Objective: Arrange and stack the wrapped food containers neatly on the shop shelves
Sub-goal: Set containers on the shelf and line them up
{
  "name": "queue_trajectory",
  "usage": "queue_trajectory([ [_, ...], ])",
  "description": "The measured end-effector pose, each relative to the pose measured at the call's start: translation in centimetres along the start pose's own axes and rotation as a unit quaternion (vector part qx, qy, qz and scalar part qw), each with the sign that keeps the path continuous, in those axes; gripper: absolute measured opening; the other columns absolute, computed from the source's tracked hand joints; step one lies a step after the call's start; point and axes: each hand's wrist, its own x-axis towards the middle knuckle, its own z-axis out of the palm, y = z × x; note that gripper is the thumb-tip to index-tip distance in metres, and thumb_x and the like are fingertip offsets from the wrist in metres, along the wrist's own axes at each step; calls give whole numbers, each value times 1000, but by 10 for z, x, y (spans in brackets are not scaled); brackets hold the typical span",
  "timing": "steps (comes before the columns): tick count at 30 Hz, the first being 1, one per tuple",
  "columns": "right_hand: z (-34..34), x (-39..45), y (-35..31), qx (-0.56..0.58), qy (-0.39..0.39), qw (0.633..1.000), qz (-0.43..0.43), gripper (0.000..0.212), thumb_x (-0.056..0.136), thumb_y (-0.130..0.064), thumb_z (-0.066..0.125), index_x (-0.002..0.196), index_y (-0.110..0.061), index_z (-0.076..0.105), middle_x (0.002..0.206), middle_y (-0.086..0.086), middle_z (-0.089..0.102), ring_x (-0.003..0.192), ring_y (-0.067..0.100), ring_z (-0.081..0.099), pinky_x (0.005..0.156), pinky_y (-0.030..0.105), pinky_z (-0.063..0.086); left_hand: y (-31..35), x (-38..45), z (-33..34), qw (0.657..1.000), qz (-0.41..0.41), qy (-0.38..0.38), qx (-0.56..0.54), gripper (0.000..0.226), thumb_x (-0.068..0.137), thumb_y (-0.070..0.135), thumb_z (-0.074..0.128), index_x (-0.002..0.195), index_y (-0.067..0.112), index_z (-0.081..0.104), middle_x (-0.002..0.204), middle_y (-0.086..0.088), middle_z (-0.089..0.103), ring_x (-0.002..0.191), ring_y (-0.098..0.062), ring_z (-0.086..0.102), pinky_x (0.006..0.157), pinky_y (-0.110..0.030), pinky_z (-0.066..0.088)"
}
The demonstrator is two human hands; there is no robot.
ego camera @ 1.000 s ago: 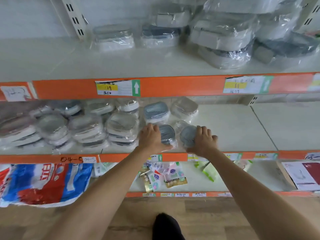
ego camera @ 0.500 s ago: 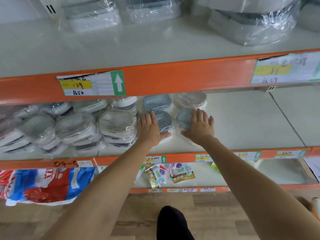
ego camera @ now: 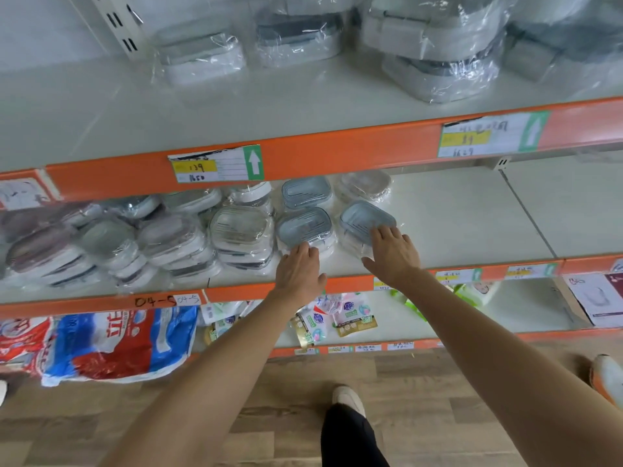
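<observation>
Both hands have drawn back toward the shelf edge [ego camera: 337, 284]: left hand [ego camera: 298, 274] and right hand [ego camera: 392, 252], fingers straight, touch separate blue-lidded containers [ego camera: 303, 224] [ego camera: 365, 219].

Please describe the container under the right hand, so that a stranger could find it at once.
Look at the middle shelf, below the orange rail with the tag "139". At the right end of the wrapped containers lies a blue-lidded container, touched by the right hand. Unlike its neighbours, it sits turned askew.

two wrapped containers [ego camera: 305, 227] [ego camera: 365, 220] side by side on middle shelf [ego camera: 455, 217].
</observation>
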Motion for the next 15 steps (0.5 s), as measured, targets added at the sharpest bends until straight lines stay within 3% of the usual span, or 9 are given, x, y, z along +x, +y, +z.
queue_trajectory([
  [5,-23,-49,-17,39,-145,988,-24,55,89,-37,60,130,-5,44,130,12,48,120,27,48,97,38,41,-7,-53,-35,992,-13,-111,-61,37,92,28,53,118,1,54,122,-11,52,117,-27,49,88,-37,43],
  [7,-39,-71,-28,38,-168,984,-40,51,89,-34,61,128,-4,47,129,13,50,119,27,49,97,36,42,-10,-79,-54,989,-34,-122,-79,34,91,27,55,111,0,60,117,-14,57,111,-29,55,86,-36,46],
  [10,-72,-101,-45,26,-171,983,-59,48,91,-31,60,129,-4,47,130,14,52,122,25,48,100,33,39,-13,-116,-89,987,-60,-109,-101,26,88,22,57,93,-2,66,100,-18,65,96,-31,63,76,-33,49],
  [15,-137,-148,-70,36,-105,991,-78,35,90,-24,59,122,-11,57,129,9,55,120,24,49,98,29,40,-11,-174,-155,995,-54,-51,-69,23,88,21,56,96,2,66,104,-15,64,96,-29,61,73,-31,47],
])
